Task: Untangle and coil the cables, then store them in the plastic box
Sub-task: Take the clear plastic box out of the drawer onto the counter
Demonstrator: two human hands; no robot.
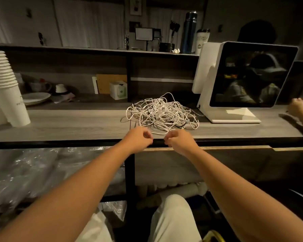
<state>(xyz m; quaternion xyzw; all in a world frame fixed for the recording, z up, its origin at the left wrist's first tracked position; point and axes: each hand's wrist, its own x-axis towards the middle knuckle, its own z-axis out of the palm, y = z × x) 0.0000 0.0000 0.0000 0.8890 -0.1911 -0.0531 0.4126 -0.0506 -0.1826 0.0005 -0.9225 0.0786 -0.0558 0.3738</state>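
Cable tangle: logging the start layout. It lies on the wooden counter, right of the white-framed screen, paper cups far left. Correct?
No. The head view shows the cable tangle left of the white-framed screen, not right; it does lie on the wooden counter, paper cups far left.

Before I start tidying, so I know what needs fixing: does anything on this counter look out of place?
The white cables lie in one knotted heap on the counter, left of the screen stand, loops sprawling toward the front edge, dark strands mixed in.
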